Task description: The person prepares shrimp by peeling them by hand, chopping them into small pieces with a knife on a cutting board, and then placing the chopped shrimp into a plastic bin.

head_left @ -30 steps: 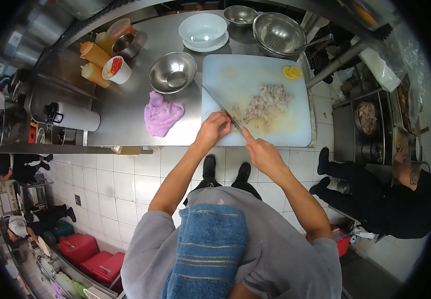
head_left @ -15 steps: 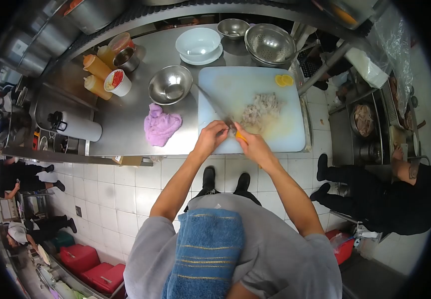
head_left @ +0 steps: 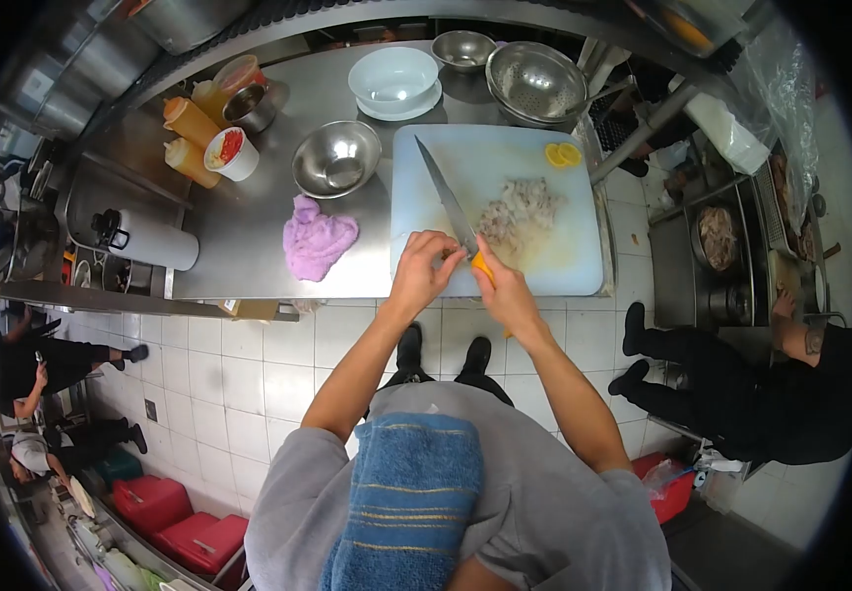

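My right hand [head_left: 505,290] is closed round the orange handle of a long knife [head_left: 446,199], whose blade points away and to the left over the cutting board [head_left: 436,148]. Beside the heel of the blade, at the board's near edge, my left hand [head_left: 427,268] has its fingers pinched together near a small dark piece too tiny to make out. Chopped pale pieces [head_left: 523,209] lie in a loose pile right of the blade. Two yellow citrus slices [head_left: 563,155] rest at the board's far right corner.
Left of the board are a steel bowl [head_left: 336,160] and a purple cloth [head_left: 318,239]. Behind stand white bowls [head_left: 393,82] and a colander [head_left: 536,83]. Sauce bottles [head_left: 191,123] and a white tub [head_left: 232,155] are farther left. A person in black [head_left: 741,379] stands at right.
The knife blade has swung to a steeper angle, its tip now over the board's far left part. My left hand has shifted slightly, its fingers a little more raised.
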Available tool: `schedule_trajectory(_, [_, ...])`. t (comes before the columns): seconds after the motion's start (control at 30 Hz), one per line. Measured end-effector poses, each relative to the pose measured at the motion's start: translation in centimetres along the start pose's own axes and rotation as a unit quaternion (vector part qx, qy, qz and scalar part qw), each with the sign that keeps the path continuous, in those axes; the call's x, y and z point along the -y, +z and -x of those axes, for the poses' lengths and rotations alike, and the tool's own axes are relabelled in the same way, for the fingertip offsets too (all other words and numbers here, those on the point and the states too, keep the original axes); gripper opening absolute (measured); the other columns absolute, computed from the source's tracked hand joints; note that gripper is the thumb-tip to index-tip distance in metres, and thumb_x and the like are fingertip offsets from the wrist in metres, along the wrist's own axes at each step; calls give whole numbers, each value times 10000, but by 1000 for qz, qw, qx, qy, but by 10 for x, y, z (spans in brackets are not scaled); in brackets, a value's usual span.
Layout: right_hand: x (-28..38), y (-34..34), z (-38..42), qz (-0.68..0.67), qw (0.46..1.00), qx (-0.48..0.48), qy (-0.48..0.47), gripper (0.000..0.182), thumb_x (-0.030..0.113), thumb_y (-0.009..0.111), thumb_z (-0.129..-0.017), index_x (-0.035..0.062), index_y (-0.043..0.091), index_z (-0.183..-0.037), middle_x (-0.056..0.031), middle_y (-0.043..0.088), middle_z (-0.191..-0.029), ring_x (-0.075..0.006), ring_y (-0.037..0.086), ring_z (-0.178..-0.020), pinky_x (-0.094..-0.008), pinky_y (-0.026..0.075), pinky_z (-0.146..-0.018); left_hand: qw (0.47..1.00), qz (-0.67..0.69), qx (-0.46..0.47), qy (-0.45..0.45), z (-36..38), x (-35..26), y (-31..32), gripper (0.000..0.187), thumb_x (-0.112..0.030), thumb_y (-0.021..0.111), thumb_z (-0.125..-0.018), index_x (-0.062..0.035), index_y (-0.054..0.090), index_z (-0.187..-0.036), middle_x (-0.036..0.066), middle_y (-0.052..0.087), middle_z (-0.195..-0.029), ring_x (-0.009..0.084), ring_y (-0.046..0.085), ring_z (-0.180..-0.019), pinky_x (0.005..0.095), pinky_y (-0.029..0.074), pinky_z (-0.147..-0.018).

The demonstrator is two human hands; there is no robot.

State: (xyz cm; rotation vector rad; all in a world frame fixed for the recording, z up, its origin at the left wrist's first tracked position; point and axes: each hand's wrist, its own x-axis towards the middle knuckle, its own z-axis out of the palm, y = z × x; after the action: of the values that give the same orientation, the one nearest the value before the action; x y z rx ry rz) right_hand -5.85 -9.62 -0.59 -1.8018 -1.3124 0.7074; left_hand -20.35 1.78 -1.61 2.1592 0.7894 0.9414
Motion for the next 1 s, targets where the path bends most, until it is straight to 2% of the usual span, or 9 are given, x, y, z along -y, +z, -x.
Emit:
schedule_trajectory(0.1, [6,6,2,-42,998,4,48,605,146,599,-968,161,374,-1529,-267,689,-977,-455,662,-914,-437,523,-782,1000,-15,-27,2,3,2,5,169,-88,796,-783,-46,723,-929,84,688,-954,293,599,-870,389,504,-784])
schedule_trajectory(0.3, [-3,23,5,-67,997,-16,40,619,147,594,-968,179,358,-1539,-263,687,-1030,-453,660,-939,-426,526,-791,998,-61,12,-7,7,15,8,157,-94,778,-798,-72,732,-946,94,686,-966,302,617,-934,387,510,-822])
schedule_trajectory(0.4, [2,11,5,-32,998,-7,54,620,131,597,-959,162,365,-1534,-250,690,-1000,-450,660,-906,-445,525,-774,998,-57,17,-17,6,18,11,157,-77,758,-807,-65,732,-962,103,682,-959,310,620,-940,391,512,-822])
schedule_trajectory(0.5, [-1,0,6,44,998,-34,-20,617,116,604,-964,163,372,-1533,-236,672,-902,-403,657,-789,-392,522,-751,999,-41,3,-36,5,17,6,161,-56,742,-807,-52,730,-967,112,682,-981,312,633,-936,383,526,-802])
schedule_trajectory(0.6, [8,-10,9,79,996,-22,-33,586,122,591,-957,114,396,-1510,-249,655,-838,-450,646,-788,-516,502,-709,999,2,-9,-37,-2,22,-3,156,-49,729,-814,-44,714,-969,115,680,-1014,308,649,-933,371,542,-787])
schedule_trajectory(0.7, [3,-11,11,151,988,41,-2,578,147,582,-966,117,394,-1512,-258,642,-825,-460,644,-770,-527,509,-712,996,29,62,-61,-10,17,-11,142,-50,718,-824,-37,688,-962,115,675,-1041,297,658,-936,363,551,-789])
schedule_trajectory(0.8, [17,-17,17,165,985,51,1,572,165,570,-973,115,390,-1514,-258,644,-839,-464,647,-757,-532,521,-713,998,3,59,19,-11,25,-4,135,-50,712,-824,-35,668,-951,109,673,-1040,296,654,-945,371,551,-809])
schedule_trajectory(0.9, [33,-20,23,178,982,62,5,578,165,563,-974,111,377,-1520,-260,646,-850,-470,648,-749,-540,524,-709,995,-17,81,53,-6,29,-3,132,-47,717,-811,-38,669,-934,105,673,-1043,296,651,-948,374,551,-815])
schedule_trajectory(1.0, [33,-13,28,196,976,90,13,585,162,556,-976,98,363,-1524,-260,646,-848,-468,651,-744,-541,528,-710,992,-34,61,102,-6,36,-1,142,-44,723,-798,-42,675,-932,100,675,-1038,296,648,-950,374,549,-820])
